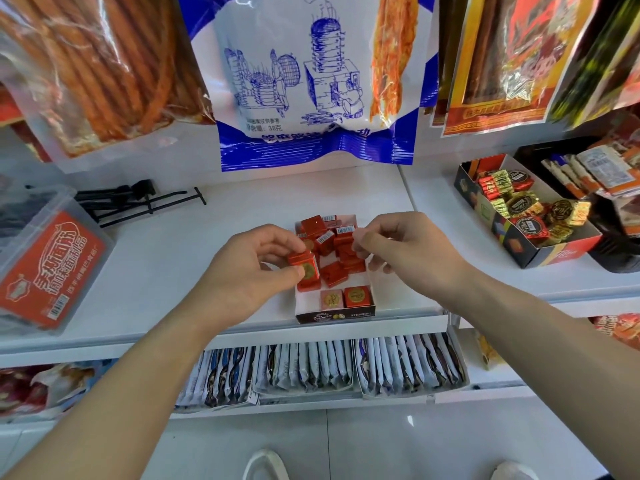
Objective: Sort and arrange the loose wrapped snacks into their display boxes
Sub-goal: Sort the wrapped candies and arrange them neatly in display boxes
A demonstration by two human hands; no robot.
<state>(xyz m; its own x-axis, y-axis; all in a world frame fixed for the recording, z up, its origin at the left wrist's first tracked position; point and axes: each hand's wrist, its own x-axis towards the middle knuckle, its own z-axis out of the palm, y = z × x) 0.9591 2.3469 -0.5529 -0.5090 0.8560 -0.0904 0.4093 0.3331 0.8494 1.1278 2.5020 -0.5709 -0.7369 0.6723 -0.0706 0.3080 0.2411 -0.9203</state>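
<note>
A small white display box [335, 309] with a dark front stands at the shelf's front edge, holding several red foil-wrapped snack cubes [334, 273] in a loose heap. Two cubes [356, 296] sit neatly in its front row. My left hand [252, 271] pinches a red cube with a gold seal [304, 268] between thumb and fingers over the box's left side. My right hand [405, 249] hovers over the right side, its fingertips curled at the heap; I cannot tell whether it holds a cube.
A second open box [530, 251] of gold and red wrapped sweets sits to the right. A clear tub with a red label [52, 268] stands at the left, black hooks [138, 202] behind it. Large snack bags [311, 81] hang overhead. Packet trays [311, 372] fill the shelf below.
</note>
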